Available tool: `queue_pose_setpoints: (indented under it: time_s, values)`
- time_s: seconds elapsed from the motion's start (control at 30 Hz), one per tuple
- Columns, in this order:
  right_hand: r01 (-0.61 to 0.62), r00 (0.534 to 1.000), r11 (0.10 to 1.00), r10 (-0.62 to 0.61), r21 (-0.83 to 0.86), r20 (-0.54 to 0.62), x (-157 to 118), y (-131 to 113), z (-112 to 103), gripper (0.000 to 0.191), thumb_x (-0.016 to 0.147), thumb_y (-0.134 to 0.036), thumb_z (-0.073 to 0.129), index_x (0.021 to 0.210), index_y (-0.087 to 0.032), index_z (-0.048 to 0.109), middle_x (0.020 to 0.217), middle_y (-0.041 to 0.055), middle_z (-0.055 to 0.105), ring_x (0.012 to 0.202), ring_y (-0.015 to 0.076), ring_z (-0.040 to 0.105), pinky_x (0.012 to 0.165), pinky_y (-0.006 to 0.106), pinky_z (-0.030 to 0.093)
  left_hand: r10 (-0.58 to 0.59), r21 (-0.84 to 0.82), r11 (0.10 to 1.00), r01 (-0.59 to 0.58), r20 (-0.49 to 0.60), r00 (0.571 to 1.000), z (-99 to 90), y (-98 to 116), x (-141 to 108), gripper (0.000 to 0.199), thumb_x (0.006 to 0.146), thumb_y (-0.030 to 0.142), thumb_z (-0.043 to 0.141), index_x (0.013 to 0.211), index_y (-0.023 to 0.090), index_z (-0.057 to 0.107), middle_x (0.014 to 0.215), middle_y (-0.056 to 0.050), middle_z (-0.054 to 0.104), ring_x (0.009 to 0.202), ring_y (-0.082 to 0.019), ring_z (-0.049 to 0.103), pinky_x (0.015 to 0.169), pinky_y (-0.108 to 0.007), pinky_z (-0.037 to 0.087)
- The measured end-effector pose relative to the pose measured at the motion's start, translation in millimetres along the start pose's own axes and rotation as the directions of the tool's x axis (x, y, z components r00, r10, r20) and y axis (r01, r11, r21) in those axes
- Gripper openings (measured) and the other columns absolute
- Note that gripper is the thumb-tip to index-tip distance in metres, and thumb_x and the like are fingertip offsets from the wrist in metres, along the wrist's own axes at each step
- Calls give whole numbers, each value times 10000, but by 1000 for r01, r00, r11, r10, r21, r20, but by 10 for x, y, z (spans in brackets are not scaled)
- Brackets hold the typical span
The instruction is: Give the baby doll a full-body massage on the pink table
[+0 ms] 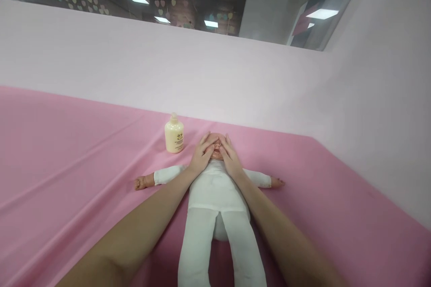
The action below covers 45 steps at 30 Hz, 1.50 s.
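A pink cloth-covered bench (67, 152) fills the view from the left edge, its fabric creased in long diagonal folds, with a pale pink wall (134, 67) rising behind it. Further in, a small cream plastic lotion bottle with a pump top (174, 134) stands upright on the cloth, just beside the head of the doll and apart from it. A soft baby doll in a white cloth suit (217, 188) lies on its back in the middle of the bench, arms spread to either side, legs pointing toward the camera. The left hand (201, 156) rests flat on the left side of the doll's face, fingers (206, 141) released and laid out straight, grasping nothing. The right hand (230, 157) lies the same way on the other side of the face, its fingers extended and loose, the two hands touching over the face and hiding most of it. Beyond the doll's bare right-side hand, the pink cloth runs on to the corner of the wall.
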State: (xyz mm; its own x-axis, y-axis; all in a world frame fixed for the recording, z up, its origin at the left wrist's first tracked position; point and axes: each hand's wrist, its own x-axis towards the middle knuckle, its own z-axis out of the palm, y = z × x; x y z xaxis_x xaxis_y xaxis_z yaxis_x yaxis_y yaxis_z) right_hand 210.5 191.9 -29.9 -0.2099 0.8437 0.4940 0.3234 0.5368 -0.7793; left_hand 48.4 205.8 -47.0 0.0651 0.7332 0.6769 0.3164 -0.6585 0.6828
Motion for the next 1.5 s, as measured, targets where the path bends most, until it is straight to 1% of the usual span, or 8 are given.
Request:
queue_pose_setpoints:
  time_s: [0.2, 0.33, 0.43, 0.53, 0.67, 0.8, 1.2, 1.5]
  values:
    - [-43, 999, 998, 44, 39, -24, 12, 30, 5, 639, 949, -566, 442, 1507, -264, 371, 1631, 6, 192, 1525, 208, 129, 1253, 421, 118, -106, -4, 994, 106, -25, 994, 23, -48, -1, 518, 952, 387, 485, 1439, 210, 494, 1563, -70, 374, 1463, -230, 311, 1226, -410, 230]
    - [-199, 978, 973, 206, 120, -42, 27, 84, 29, 808, 901, -611, 495, 1559, -226, 227, 1628, 11, 196, 1520, 201, 157, 1255, 391, 133, -259, -11, 966, 259, -52, 964, 55, -119, -9, 668, 919, 430, 545, 1506, 159, 377, 1578, -116, 337, 1475, -253, 286, 1234, -428, 202]
    - [-313, 946, 938, 322, 145, -42, 32, 104, 38, 909, 862, -650, 527, 1567, -186, 189, 1626, 30, 202, 1515, 212, 180, 1255, 377, 144, -288, -12, 958, 288, -57, 956, 58, -116, -12, 696, 912, 442, 557, 1510, 143, 362, 1577, -134, 334, 1471, -262, 295, 1231, -432, 209]
    - [-275, 958, 951, 283, 143, -39, 29, 94, 35, 889, 875, -654, 504, 1565, -186, 198, 1628, 29, 191, 1519, 207, 160, 1257, 382, 131, -226, -6, 974, 226, -53, 973, 41, -75, -13, 631, 928, 430, 534, 1492, 177, 406, 1574, -113, 345, 1470, -251, 297, 1230, -436, 208]
    - [-79, 997, 992, 80, 102, -2, 17, 37, 12, 689, 935, -612, 435, 1525, -272, 328, 1629, -30, 189, 1529, 179, 96, 1260, 382, 82, -56, 4, 998, 57, -20, 998, 9, -19, -4, 466, 965, 416, 463, 1389, 247, 553, 1563, -55, 375, 1468, -233, 298, 1223, -439, 220]
    - [14, 1000, 996, -16, 86, 18, 9, -4, -6, 581, 965, -577, 403, 1482, -312, 410, 1610, -51, 256, 1530, 161, 75, 1260, 380, 91, -16, -1, 1000, 16, -10, 1000, -5, 3, 8, 436, 968, 397, 460, 1367, 267, 579, 1538, -45, 416, 1466, -240, 300, 1212, -461, 240]
    - [-262, 961, 954, 272, 148, -55, 41, 130, 53, 901, 872, -638, 516, 1567, -172, 181, 1632, 29, 164, 1522, 191, 143, 1259, 369, 122, -239, -56, 970, 236, -61, 969, 50, -146, -19, 685, 908, 457, 563, 1505, 175, 380, 1570, -114, 351, 1471, -263, 294, 1235, -435, 190]
    - [-324, 939, 935, 337, 142, -74, 61, 134, 64, 966, 834, -674, 536, 1552, -106, 226, 1622, 65, 193, 1517, 222, 164, 1254, 367, 137, -325, -26, 946, 324, -88, 942, 65, -173, -11, 733, 892, 450, 582, 1509, 124, 359, 1576, -146, 331, 1477, -287, 275, 1232, -457, 184]
